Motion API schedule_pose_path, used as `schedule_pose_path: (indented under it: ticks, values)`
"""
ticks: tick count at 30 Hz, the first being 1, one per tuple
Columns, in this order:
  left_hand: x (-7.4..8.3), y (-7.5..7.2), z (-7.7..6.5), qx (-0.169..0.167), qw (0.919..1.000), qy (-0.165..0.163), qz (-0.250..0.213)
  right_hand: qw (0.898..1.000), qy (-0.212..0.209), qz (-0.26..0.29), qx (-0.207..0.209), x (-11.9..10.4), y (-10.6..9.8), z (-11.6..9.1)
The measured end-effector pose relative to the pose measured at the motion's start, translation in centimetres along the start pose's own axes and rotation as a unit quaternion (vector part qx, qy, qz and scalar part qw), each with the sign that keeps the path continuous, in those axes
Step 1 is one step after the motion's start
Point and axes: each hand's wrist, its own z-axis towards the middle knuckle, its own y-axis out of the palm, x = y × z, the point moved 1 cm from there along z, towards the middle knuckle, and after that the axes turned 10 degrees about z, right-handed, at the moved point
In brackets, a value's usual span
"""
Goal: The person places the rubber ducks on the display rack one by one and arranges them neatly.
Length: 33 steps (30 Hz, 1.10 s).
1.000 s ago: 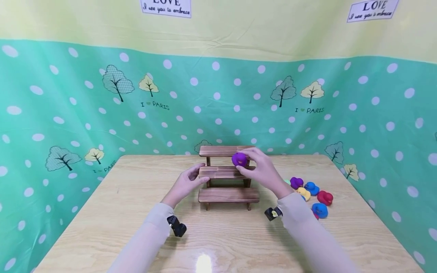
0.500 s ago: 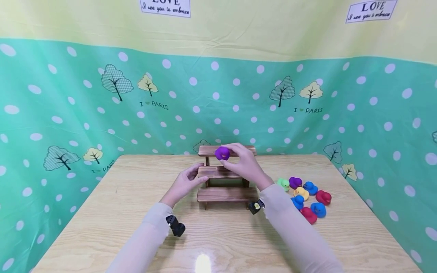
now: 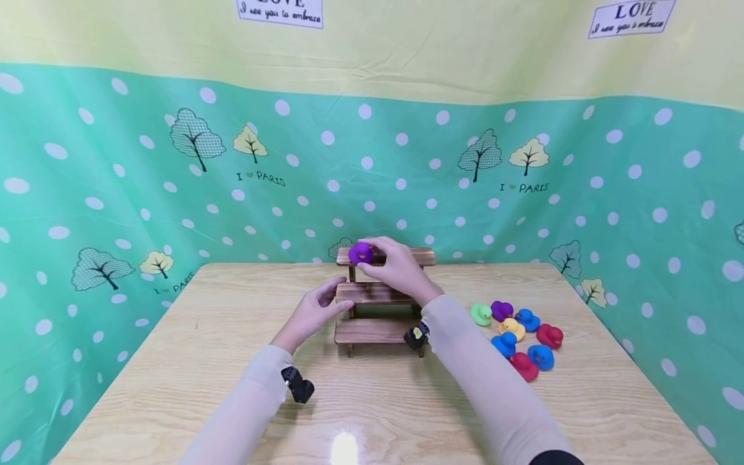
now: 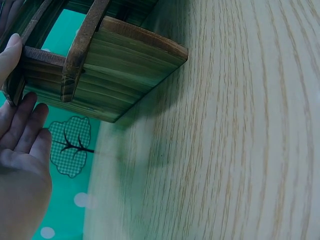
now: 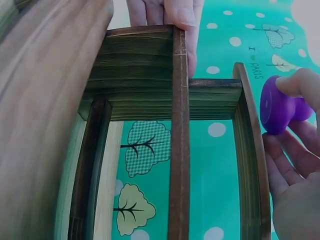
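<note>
A three-tier wooden step stand (image 3: 372,331) stands at the middle of the table. In the head view my left hand (image 3: 314,314) holds the left end of its middle step, thumb in front and fingers behind. The left wrist view shows that thumb and the fingers on either side of the plank (image 4: 44,56). My right hand (image 3: 396,266) pinches a purple rubber duck (image 3: 360,253) at the left end of the top step (image 3: 417,256). Seen from the right wrist, the purple duck (image 5: 278,106) sits between thumb and fingers, its flat base turned toward the top plank (image 5: 250,145).
Several rubber ducks lie on the table right of the stand, among them a green duck (image 3: 481,314), a yellow duck (image 3: 513,329), a second purple duck (image 3: 502,310) and a red duck (image 3: 549,336). A polka-dot curtain (image 3: 372,174) hangs behind the wooden table (image 3: 232,336).
My right hand has carried the purple duck leftward and up, from the stand's right side to the left end of the top step. The left hand stays at the middle step.
</note>
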Motion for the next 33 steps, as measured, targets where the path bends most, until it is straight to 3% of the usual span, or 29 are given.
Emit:
schedule_pose_path:
  ticks: [13,33]
  values:
    - [-0.2,0.0,-0.1,-0.003,0.9999,-0.002,-0.014,0.997,0.06,0.002,-0.041,-0.1,0.7,1.9]
    - [-0.1,0.1,-0.2,0.002,0.9997,-0.01,-0.021,0.996,0.074,0.007,-0.038,-0.3,0.9,1.8]
